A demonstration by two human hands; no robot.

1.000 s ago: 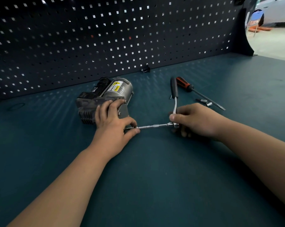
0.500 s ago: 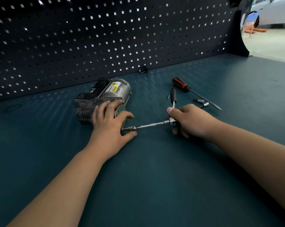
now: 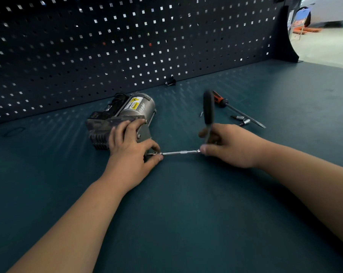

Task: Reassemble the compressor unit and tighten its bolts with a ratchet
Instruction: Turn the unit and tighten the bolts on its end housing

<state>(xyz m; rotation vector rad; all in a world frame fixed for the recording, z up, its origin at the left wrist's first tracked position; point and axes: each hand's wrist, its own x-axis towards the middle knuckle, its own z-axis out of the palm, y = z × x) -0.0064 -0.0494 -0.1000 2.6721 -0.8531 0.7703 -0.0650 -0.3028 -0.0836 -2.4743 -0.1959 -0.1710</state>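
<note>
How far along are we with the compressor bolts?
Done: the compressor looks assembled in one piece. In hand: left hand pinches the extension bar at the compressor's end; right hand grips the ratchet. Left: tightened bolts can't be counted; a loose screw lies near the screwdriver.

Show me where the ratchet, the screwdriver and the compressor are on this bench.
ratchet (image 3: 208, 107): head view, on its black handle grip.
screwdriver (image 3: 221, 100): head view, on the orange and black handle.
compressor (image 3: 145, 107): head view, on the silver cylindrical body beside the yellow label.
</note>
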